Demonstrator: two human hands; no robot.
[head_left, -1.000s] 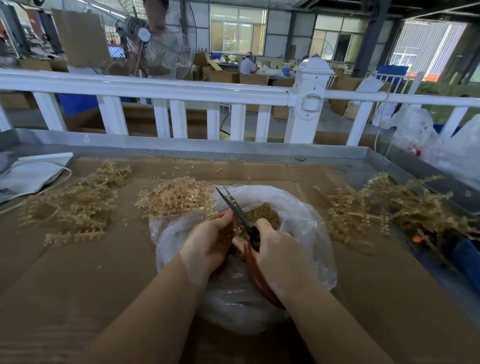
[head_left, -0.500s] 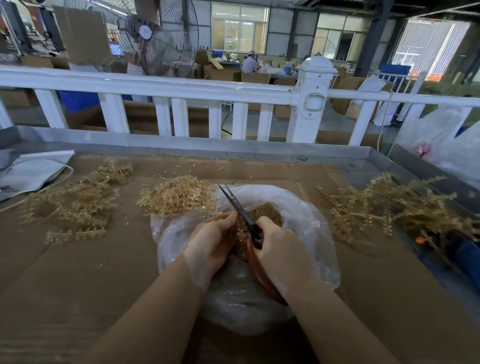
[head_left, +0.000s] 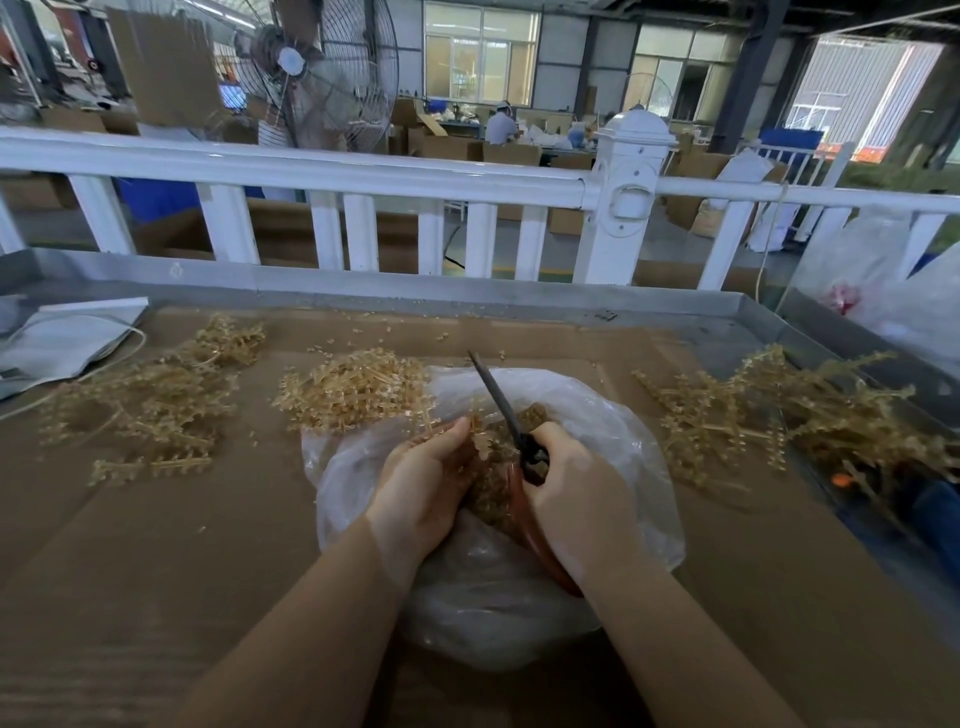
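- Scissors (head_left: 511, 426) stand over the open mouth of the clear bag (head_left: 613, 415) in the middle of the table. Their dark blades point away and slightly left and look pressed together. The red-brown handle is mostly hidden under the right hand (head_left: 576, 499), whose fingers curl tightly round it.
- Left hand (head_left: 421, 488) sits just beside the blades, fingers curled round a small tan sprig (head_left: 480, 449). The fingertips are hidden and the sprig is blurred, so I cannot tell whether the blades touch it.
- Tan bits fill the bag, though both hands cover most of them.
- Three heaps of the same tan sprigs lie on the table. The left heap (head_left: 145, 405) is well apart from the bag, the middle heap (head_left: 353, 389) touches the bag's far left side, and the right heap (head_left: 779, 415) reaches the table's right edge.
- Bare cardboard (head_left: 156, 545) shows between the left heap and the bag, and along the near edge on both sides of the forearms.
- The cardboard lines a metal tray with a raised rim (head_left: 467, 296). A grey pouch (head_left: 62, 343) at far left is cut off by the frame.
- Behind the tray runs a white fence (head_left: 311, 176). Beyond it are a big fan (head_left: 317, 73) on the left, boxes and seated workers far back, and clear sacks (head_left: 883, 270) on the right.
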